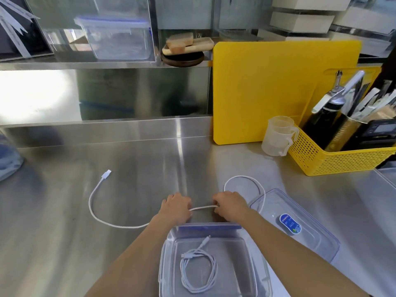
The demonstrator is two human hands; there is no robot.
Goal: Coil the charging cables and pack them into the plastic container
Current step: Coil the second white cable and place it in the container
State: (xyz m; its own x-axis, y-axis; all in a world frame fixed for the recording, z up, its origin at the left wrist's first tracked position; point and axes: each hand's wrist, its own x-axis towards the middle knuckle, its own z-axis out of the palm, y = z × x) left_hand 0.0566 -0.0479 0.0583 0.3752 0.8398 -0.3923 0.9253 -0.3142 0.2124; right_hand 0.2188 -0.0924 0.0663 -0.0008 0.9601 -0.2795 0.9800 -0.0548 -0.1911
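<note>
I have both hands down on the steel counter (64,211), just behind the open plastic container (166,260) that sits at the near edge. My left hand (176,207) pinches the white charging cable (95,211) between closed fingers, and my right hand (230,207) grips the same cable just beside it, a short taut stretch running between the two. From my left hand the cable sweeps out in a wide arc toward the left side of the counter, ending in its USB plug (106,174) lying flat. From my right hand a loop rises toward the back and drops across the corner of the clear lid (310,239), which lies to the right of the container. Inside the container a second cable (198,269) already rests coiled on the bottom.
</note>
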